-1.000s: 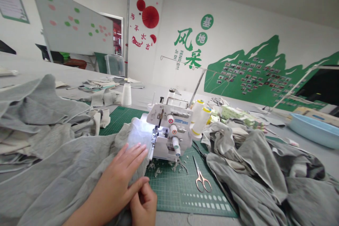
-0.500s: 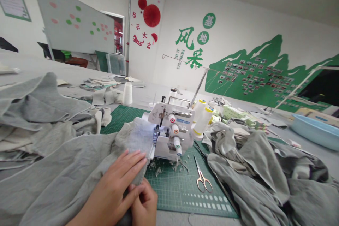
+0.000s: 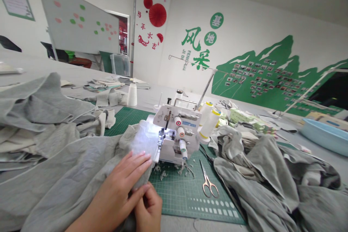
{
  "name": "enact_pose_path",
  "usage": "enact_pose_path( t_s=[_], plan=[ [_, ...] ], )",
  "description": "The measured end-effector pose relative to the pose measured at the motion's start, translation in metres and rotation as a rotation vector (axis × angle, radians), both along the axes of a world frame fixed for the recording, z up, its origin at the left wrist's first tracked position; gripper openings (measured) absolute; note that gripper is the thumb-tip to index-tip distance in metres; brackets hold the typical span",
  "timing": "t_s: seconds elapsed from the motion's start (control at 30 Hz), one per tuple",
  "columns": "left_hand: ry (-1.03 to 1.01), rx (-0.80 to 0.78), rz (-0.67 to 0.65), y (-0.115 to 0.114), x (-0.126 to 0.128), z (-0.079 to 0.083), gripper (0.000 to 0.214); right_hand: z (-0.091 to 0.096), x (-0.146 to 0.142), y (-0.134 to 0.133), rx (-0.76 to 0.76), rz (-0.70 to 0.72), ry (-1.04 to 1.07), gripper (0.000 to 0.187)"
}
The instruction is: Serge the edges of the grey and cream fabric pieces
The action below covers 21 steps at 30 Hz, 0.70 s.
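A piece of grey fabric runs up to the white overlock sewing machine, its far end lit by the machine's lamp beside the needle area. My left hand lies on this fabric with the fingers stretched flat, just in front of the machine; its thumb reaches across to my right hand. Closed around the near edge of the same fabric is my right hand, fingers curled, the fabric inside mostly hidden. To the right, a pair of scissors lies on the green cutting mat, apart from both hands.
Grey fabric pieces are heaped at left, and more grey cloth lies at right. White thread cones stand behind the machine; another thread cone is at its left. Lint litters the mat. A blue basin sits far right.
The view has shifted slightly. The lamp's light on the fabric by the needle looks brighter. Both hands keep nearly the same pose on the fabric.
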<state>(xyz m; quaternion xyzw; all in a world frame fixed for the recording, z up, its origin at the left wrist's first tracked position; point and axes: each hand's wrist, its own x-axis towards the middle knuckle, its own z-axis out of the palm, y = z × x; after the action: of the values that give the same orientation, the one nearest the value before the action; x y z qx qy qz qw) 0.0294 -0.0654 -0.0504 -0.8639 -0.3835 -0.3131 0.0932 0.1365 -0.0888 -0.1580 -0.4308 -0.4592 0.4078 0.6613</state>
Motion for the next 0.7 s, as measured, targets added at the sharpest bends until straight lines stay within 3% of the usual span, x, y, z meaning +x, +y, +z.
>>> enact_pose_path(
  t_s=[0.7],
  plan=[
    [0.024,-0.056,-0.002,0.011,0.008,0.001,0.055,0.011,0.003,-0.005,0.020,-0.012,-0.002,0.040]
  ],
)
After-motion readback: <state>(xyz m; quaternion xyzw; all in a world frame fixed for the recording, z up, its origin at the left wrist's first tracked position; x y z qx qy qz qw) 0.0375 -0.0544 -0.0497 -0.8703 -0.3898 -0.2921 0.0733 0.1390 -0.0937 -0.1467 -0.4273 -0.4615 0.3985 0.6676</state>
